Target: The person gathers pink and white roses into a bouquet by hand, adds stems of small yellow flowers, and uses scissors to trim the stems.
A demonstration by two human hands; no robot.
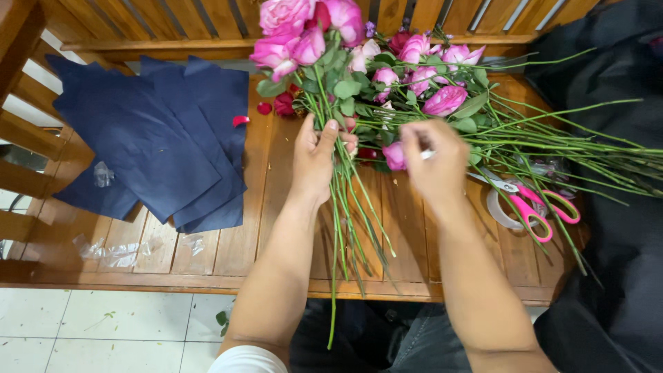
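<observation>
Pink rose bunch (304, 34) gripped in left hand (316, 155); right hand (436, 160) beside.

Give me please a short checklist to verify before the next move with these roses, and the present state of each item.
1. Left hand grips the bunch of rose stems: ok, fingers closed around them.
2. Right hand holds a single pink rose: ok, pinched by the fingertips, close to the bunch.
3. Loose roses within reach: ok, they lie on the bench just beyond the hands.
4. Pink scissors at hand: ok, beside the right hand, partly under stems.
5. Tape roll usable: cannot tell, mostly covered.
6. Navy wrapping paper ready: ok, sheets spread at the left.
</observation>
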